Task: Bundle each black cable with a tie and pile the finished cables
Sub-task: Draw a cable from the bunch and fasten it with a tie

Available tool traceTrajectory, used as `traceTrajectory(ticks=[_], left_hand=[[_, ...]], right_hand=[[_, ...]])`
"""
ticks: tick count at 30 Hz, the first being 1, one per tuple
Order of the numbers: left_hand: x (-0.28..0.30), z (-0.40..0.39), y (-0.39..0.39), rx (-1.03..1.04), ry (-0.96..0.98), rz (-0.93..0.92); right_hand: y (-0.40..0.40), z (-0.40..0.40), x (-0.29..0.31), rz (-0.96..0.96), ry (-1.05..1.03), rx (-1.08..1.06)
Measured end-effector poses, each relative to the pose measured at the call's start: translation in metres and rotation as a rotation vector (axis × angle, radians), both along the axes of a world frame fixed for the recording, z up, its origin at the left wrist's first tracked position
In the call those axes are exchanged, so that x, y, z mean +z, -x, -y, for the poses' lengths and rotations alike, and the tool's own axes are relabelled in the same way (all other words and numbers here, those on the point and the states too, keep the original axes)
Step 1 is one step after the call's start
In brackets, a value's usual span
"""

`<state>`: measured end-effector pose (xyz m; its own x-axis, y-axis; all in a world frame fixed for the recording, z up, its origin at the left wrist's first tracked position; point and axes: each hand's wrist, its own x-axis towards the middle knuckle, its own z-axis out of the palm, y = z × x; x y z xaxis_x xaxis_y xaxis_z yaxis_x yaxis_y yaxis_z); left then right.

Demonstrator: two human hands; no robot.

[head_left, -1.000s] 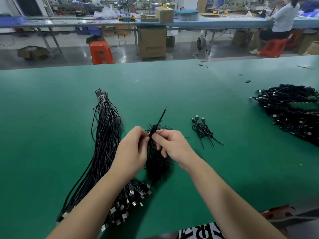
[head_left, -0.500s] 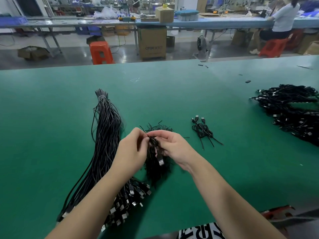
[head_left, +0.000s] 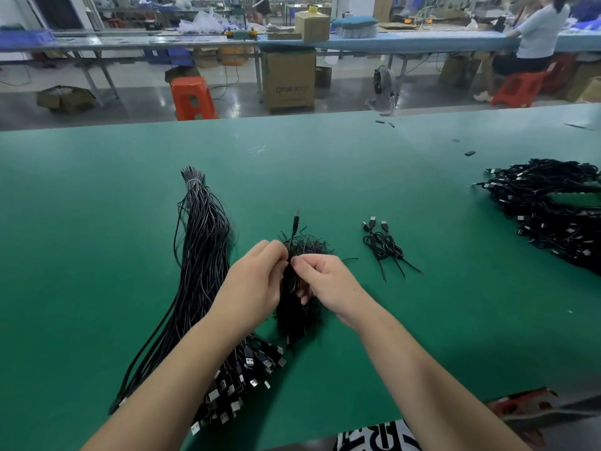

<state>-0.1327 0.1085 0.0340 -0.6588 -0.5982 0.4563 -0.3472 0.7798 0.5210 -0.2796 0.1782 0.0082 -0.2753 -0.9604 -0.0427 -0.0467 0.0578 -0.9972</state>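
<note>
My left hand [head_left: 253, 284] and my right hand [head_left: 328, 284] meet over a heap of black ties [head_left: 300, 320] at the table's middle. Both pinch one coiled black cable [head_left: 294, 236] between them; its plug end sticks up above my fingers. A long sheaf of loose black cables [head_left: 201, 262] lies to the left, its USB plugs near my left forearm. Two bundled cables [head_left: 383, 245] lie to the right of my hands. A big pile of finished cables [head_left: 553, 213] sits at the far right.
The green table [head_left: 97, 222] stretches wide to the left and back. Small black bits [head_left: 470, 153] lie near its far edge. Beyond stand an orange stool [head_left: 192, 97], a cardboard box [head_left: 288, 81] and a seated person [head_left: 533, 40].
The cable's plug end, up a second ago and tucked down between my hands half a second ago, points up again above my fingers. My hands stay together in the same spot.
</note>
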Motion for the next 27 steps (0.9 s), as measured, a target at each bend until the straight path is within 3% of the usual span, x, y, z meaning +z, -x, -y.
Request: traceTrajectory(ticks=[5, 9, 12, 16, 19, 27], left_hand=[[0.000, 0.001, -0.005, -0.107, 0.248, 0.203], [0.000, 0.002, -0.006, -0.161, 0.365, 0.232], [-0.002, 0.003, -0.008, -0.105, 0.310, 0.162], [-0.003, 0.005, -0.009, -0.073, 0.234, 0.024], [-0.003, 0.004, -0.006, -0.062, 0.156, -0.113], [-0.011, 0.013, -0.002, 0.087, -0.191, -0.237]], right_hand=[[-0.001, -0.004, -0.001, 0.196, -0.066, 0.098], [-0.001, -0.003, 0.003, 0.369, -0.084, 0.150], [0.000, -0.003, 0.005, 0.447, -0.081, 0.158], [0.001, -0.007, 0.006, 0.341, -0.014, 0.204], [0.002, -0.007, 0.007, 0.367, 0.007, 0.185], [0.011, -0.011, 0.004, 0.451, 0.030, 0.173]])
